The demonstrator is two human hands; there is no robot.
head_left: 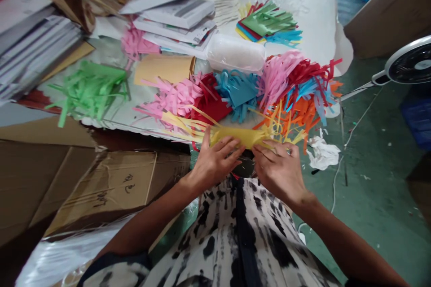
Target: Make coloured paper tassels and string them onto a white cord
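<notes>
A sheet of yellow fringed paper (240, 137) lies at the table's front edge, its cut strips spreading out to both sides. Over its left part is my left hand (215, 159), with the fingers on the paper and the thumb at its left end. My right hand (281, 170) grips the right part, where the strips begin, with fingers bent over it. Just behind are a red fringed paper (215, 105), a blue one (239, 89) and a pink one (183, 94). Orange fringed paper (299, 114) lies close to my right fingers.
Green fringed paper (94, 85) lies at the left. Stacked white boxes (182, 11) and a clear plastic-wrapped pack (235, 53) stand farther back. A fan (412, 63) is at the right. Cardboard boxes (117, 179) stand below the table at the left.
</notes>
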